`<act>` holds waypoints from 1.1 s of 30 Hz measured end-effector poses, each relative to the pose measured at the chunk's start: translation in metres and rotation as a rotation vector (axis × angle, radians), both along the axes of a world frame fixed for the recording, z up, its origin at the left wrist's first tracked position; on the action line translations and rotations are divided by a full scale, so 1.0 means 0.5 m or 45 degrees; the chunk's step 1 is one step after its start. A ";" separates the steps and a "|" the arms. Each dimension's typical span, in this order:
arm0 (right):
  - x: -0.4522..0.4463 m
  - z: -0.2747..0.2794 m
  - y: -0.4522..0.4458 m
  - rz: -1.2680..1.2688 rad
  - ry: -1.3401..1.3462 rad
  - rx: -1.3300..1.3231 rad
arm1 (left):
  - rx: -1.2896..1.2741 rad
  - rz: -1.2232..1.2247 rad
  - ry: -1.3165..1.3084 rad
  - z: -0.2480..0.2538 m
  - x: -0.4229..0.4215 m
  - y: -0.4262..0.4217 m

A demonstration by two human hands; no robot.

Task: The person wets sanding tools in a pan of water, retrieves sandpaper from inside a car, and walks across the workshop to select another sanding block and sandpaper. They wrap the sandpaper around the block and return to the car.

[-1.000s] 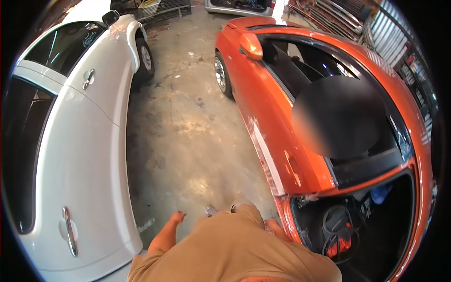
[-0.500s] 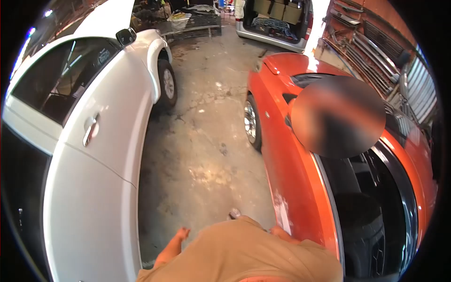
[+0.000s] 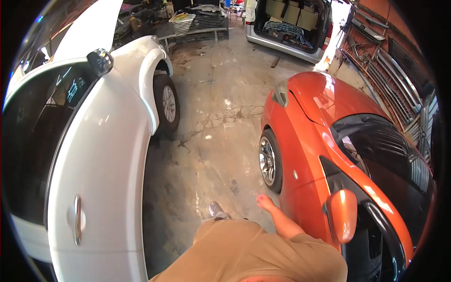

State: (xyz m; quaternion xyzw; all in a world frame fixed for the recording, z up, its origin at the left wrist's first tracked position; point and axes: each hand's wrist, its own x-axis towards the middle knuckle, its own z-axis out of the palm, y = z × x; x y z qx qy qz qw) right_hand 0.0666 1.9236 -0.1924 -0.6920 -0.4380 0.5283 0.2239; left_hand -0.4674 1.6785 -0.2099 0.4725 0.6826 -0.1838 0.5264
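My right hand [image 3: 266, 202] swings forward over the concrete floor, close to the front wheel [image 3: 269, 161] of an orange car [image 3: 300, 150]. It touches neither the wheel nor the bodywork; its fingers are loose, small and a little blurred, and nothing shows in them. My left hand is out of sight. A white vehicle [image 3: 110, 155] with a chrome door handle [image 3: 77, 220] stands along my left side. The orange car's side mirror [image 3: 344, 216] sticks out to the right of my arm.
A concrete floor [image 3: 211, 164] runs between the two vehicles. Ahead stands a silver van [image 3: 282, 44] with its rear open. Car parts [image 3: 192, 30] lie at the back left, a small dark piece [image 3: 275, 61] on the floor. Long panels [image 3: 392, 84] lean against the right wall.
I have moved forward between the vehicles. My right hand has swung out ahead, and my left hand has left the view. The orange car's mirror now shows beside me.
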 end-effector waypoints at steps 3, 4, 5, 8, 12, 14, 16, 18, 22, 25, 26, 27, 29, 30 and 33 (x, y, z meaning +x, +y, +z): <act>0.080 -0.148 0.037 0.993 -0.684 -0.123 | 0.138 -0.252 0.036 -0.011 -0.039 0.313; 0.083 -0.119 0.051 0.949 -0.711 -0.359 | 0.223 -0.341 0.056 -0.018 -0.046 0.440; 0.079 -0.077 0.065 0.901 -0.725 -0.596 | 0.299 -0.420 0.091 -0.025 -0.051 0.569; 0.104 -0.110 0.098 0.741 -0.613 -0.542 | 0.549 -0.202 0.067 0.053 -0.030 0.949; 0.118 -0.082 0.234 0.831 -0.632 -0.446 | 0.912 0.215 -0.186 0.056 0.030 1.380; 0.148 -0.128 0.356 0.760 -0.563 -0.466 | 0.627 0.755 -0.508 0.096 0.095 1.555; 0.177 -0.166 0.509 0.738 -0.525 -0.447 | 0.607 0.775 -0.575 0.131 0.154 1.653; 0.204 -0.208 0.690 0.747 -0.497 -0.337 | 0.382 0.795 -0.724 0.023 0.141 1.716; 0.224 -0.083 1.184 0.394 -0.417 -0.507 | 0.548 -0.777 -0.163 0.003 0.163 1.814; 0.251 -0.082 1.533 0.493 -0.524 -0.349 | 0.195 -0.458 -0.094 0.052 0.184 1.910; 0.250 -0.075 1.655 0.451 -0.499 -0.209 | 0.142 -0.360 -0.085 0.037 0.175 1.952; 0.248 -0.072 1.780 0.413 -0.471 -0.065 | 0.102 -0.306 -0.076 0.021 0.169 2.006; 0.228 -0.030 1.994 0.161 -0.263 -0.004 | 0.051 -0.231 -0.055 -0.010 0.155 2.126; 0.217 -0.015 2.085 0.035 -0.154 0.026 | 0.040 -0.220 -0.047 -0.025 0.149 2.196; 0.210 -0.044 2.286 -0.091 0.061 -0.025 | 0.037 -0.271 -0.013 -0.048 0.124 2.437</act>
